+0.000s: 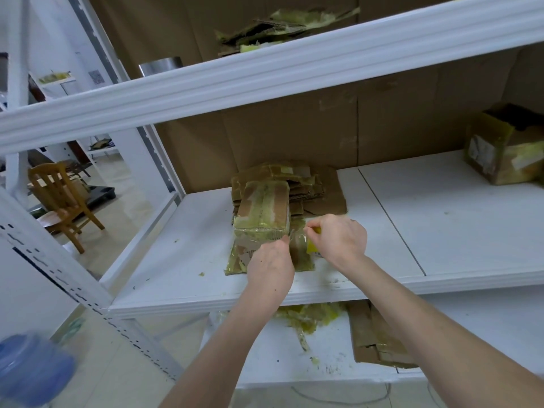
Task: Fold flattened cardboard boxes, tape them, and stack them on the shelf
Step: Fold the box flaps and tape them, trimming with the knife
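On the middle shelf point(441, 231) | taping: our right hand point(338, 238) grips yellow tape roll point(312, 247) at 4 o'clock of cardboard box point(263, 207) | left hand point(269, 267) at its 6 o'clock, fingers' state untellable | next: we likely tear tape.

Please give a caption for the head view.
On a white shelf, the left hand touches a small box; the right hand grips tape.

Wooden chair point(63, 198), pale glossy floor point(126, 222) (blurred blue object point(32, 369) lower left)

A wooden chair point(63, 198) stands at left, a blurred blue jug point(32, 369) lower left.
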